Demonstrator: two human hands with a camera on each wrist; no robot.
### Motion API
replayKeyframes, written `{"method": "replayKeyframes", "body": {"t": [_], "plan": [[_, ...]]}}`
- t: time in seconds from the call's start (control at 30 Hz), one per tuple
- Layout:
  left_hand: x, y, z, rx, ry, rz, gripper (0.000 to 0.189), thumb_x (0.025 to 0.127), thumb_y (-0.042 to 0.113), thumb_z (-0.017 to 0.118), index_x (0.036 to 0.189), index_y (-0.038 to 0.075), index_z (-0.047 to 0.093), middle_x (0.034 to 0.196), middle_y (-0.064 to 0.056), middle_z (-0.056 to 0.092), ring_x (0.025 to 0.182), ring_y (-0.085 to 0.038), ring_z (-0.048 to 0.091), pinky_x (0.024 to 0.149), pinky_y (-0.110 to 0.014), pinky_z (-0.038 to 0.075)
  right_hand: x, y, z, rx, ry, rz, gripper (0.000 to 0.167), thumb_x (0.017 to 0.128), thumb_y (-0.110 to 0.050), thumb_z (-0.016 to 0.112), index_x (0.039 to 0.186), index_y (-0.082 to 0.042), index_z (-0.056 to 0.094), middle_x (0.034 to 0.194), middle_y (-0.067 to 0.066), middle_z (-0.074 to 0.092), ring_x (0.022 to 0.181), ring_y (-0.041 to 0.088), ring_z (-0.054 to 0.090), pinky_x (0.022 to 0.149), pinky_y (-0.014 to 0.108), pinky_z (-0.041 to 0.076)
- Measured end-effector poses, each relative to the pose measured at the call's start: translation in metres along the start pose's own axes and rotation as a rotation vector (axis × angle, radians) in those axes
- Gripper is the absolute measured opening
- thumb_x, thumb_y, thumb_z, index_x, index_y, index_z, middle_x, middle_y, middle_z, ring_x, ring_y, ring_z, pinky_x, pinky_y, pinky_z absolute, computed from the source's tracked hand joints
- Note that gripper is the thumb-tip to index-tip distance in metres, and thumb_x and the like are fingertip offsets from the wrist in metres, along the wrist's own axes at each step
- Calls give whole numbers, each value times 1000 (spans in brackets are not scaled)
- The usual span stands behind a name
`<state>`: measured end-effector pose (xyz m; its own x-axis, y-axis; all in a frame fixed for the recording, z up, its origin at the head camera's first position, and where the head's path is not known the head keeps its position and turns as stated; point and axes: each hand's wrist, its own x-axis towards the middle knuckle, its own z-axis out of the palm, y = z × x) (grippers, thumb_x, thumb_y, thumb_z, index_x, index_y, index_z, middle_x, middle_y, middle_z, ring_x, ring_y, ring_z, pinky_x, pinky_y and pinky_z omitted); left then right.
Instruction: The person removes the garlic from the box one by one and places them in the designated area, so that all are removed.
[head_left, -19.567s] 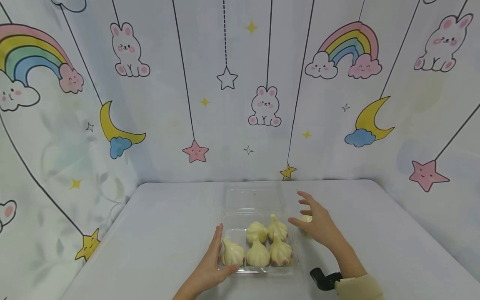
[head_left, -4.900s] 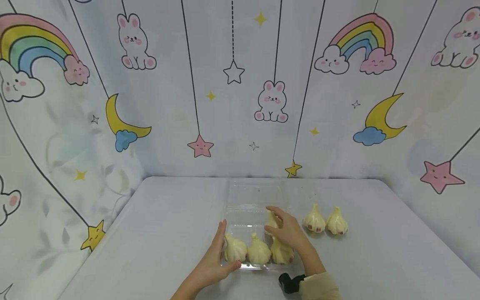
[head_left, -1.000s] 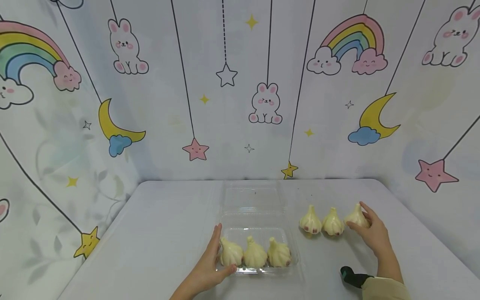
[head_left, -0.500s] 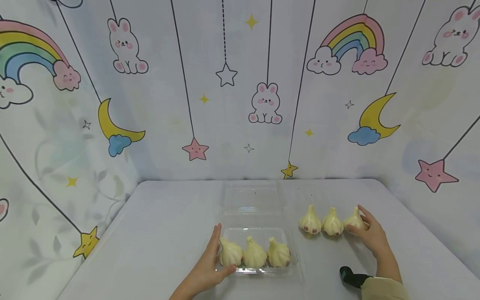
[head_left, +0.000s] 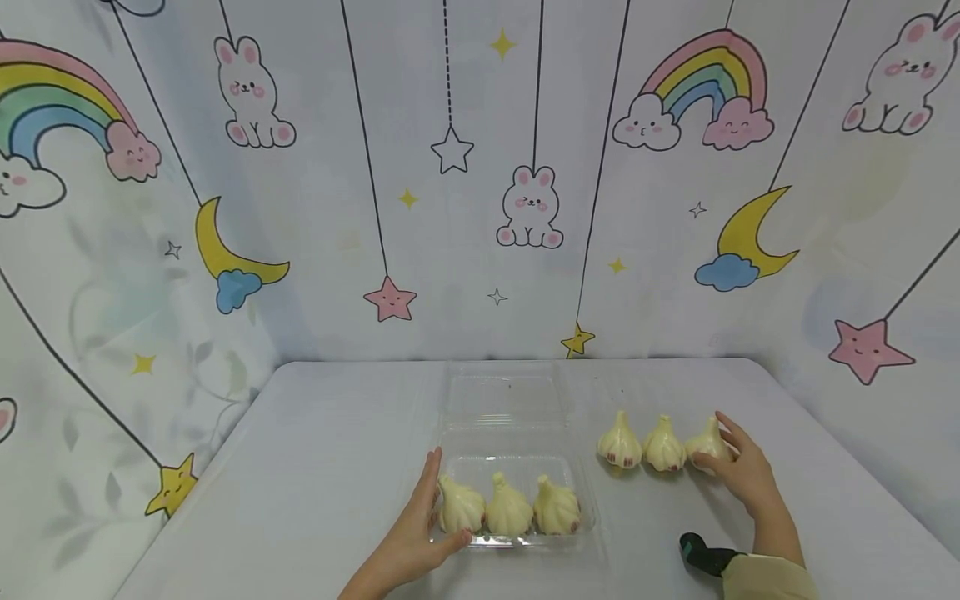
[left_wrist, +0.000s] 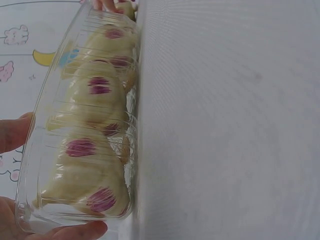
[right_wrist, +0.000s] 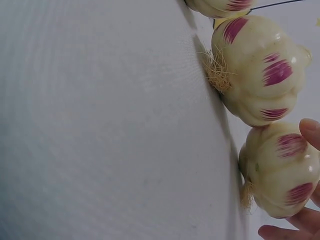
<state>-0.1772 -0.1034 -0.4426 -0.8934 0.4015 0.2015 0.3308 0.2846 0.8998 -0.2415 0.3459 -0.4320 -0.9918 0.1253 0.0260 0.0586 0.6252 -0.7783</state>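
A clear plastic box (head_left: 525, 540) stands on the table with three garlic bulbs (head_left: 510, 505) in a row along its near side. At its left end, my left hand (head_left: 411, 533) grips the near corner, thumb (left_wrist: 16, 134) at the rim in the left wrist view. To the right of the box, my right hand (head_left: 746, 475) holds a garlic bulb (head_left: 707, 442) between thumb and fingers. That bulb is last in a row beside two other bulbs, the middle one (head_left: 664, 446) and the left one (head_left: 620, 442). In the right wrist view, the held bulb (right_wrist: 280, 170) sits against its neighbour, roots (right_wrist: 248, 195) toward the tabletop.
The box's hinged lid (head_left: 506, 400) lies folded back behind it. A white table (head_left: 337, 467) spreads out beneath everything, with a patterned backdrop (head_left: 450, 250) behind and at the sides. A black camera (head_left: 705, 554) is strapped at the right wrist by a beige sleeve (head_left: 765, 577).
Bulbs have gone from the box's back row to the row on the table. In the last second, my right hand has set its bulb slightly left, closer to the middle bulb. The left hand stays put.
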Motion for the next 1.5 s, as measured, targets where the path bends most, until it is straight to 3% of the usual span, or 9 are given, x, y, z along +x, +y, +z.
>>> {"method": "replayKeyframes", "body": {"t": [0.43, 0.93, 1.33, 1.5], "plan": [[-3, -1, -2, -12, -5, -6, 103, 82, 18, 67, 143, 3, -14, 143, -33, -18, 120, -65, 8, 88, -67, 32, -6, -14, -5, -62, 43, -26, 87, 88, -29, 62, 146, -3, 2, 138, 39, 18, 122, 58, 19, 92, 68, 26], [-4, -1, -2, 4, 6, -2, 102, 83, 21, 67, 144, 1, -11, 143, -34, -17, 120, -64, 10, 89, -63, 35, -20, -49, -6, -88, 130, -70, 87, 87, -39, 60, 147, -6, 6, 143, 33, 18, 127, 52, 19, 88, 72, 25], [-2, 0, -1, 13, 1, -20, 103, 81, 22, 69, 144, 1, -10, 144, -34, -14, 120, -64, 14, 89, -62, 37, -28, -74, 11, -20, 213, -218, 75, 86, -26, 64, 143, -2, 22, 141, 30, 28, 121, 52, 32, 90, 61, 36], [-1, 0, -2, 15, 2, -3, 104, 81, 22, 70, 143, 0, -11, 143, -35, -15, 120, -63, 16, 89, -60, 39, -31, -87, 22, 10, 196, -260, 73, 85, -24, 66, 142, -3, 27, 140, 27, 31, 121, 50, 34, 90, 59, 39]]}}
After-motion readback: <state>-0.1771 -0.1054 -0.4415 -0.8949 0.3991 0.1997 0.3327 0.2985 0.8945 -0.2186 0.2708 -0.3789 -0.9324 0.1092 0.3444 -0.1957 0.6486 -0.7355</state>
